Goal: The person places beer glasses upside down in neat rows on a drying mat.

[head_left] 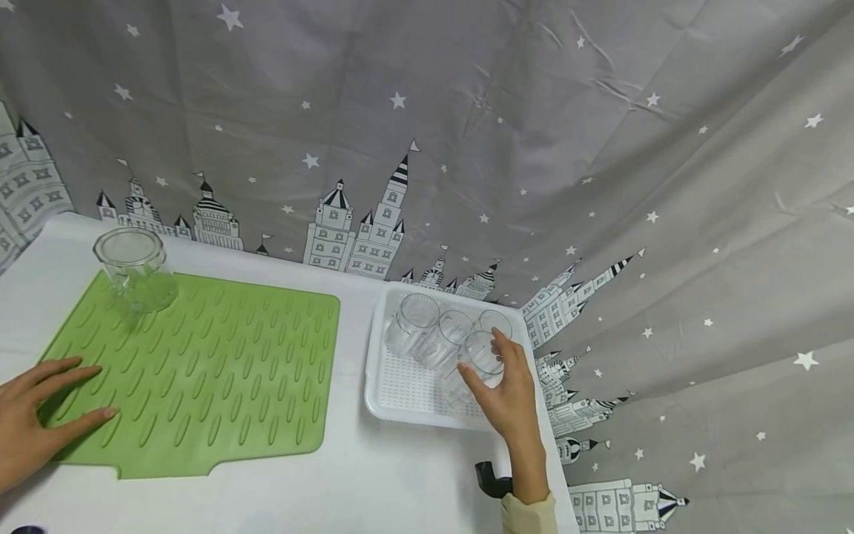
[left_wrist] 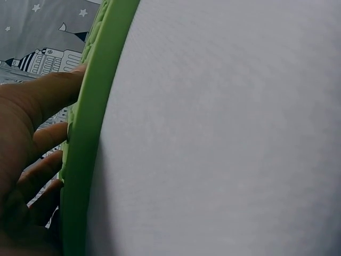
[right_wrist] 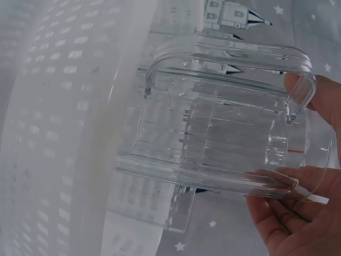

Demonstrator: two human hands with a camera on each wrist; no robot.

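Head view from above the desk, facing forward and down, left-wrist view close at the green mat's edge, right-wrist view close beside the white basket, both shared with head.

mat: green, raised ovals | mug: clear | basket: white | curtain: grey (white stars, black-and-white towers)

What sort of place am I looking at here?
Perhaps a curtained-off indoor workspace, judging by the castle-print curtain behind, the green mat, and the perforated white tray holding clear mugs.
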